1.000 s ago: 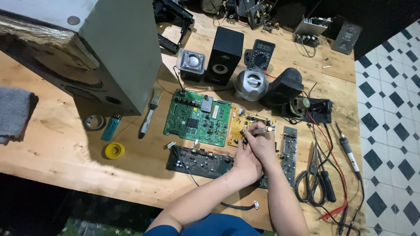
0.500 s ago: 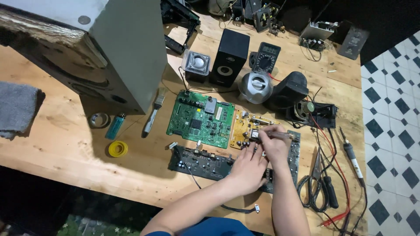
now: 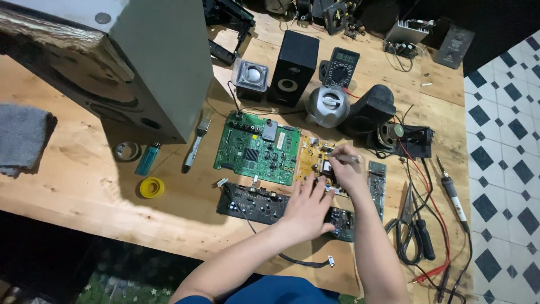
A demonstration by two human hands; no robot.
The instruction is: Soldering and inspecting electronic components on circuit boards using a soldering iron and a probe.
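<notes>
The right hand [image 3: 344, 171] pinches a thin metal-tipped tool [image 3: 347, 159] over the small yellow circuit board [image 3: 315, 160], which lies at about 3 o'clock from the large green circuit board [image 3: 257, 149], while the left hand [image 3: 308, 208] rests open, fingers spread, holding nothing, on the long dark circuit board [image 3: 264, 204] at 6 o'clock. A slip looks possible — the tip could skid across the tiny parts (that board sits loose) and scratch or bridge them. All of it lies on a cluttered pale wooden workbench [image 3: 84, 194], with blue-and-white diamond floor tiles [image 3: 506, 135] at 3 o'clock.

matt wood table [image 3: 84, 197], glossy green board [image 3: 256, 149], grey cloth [image 3: 19, 138]
</notes>
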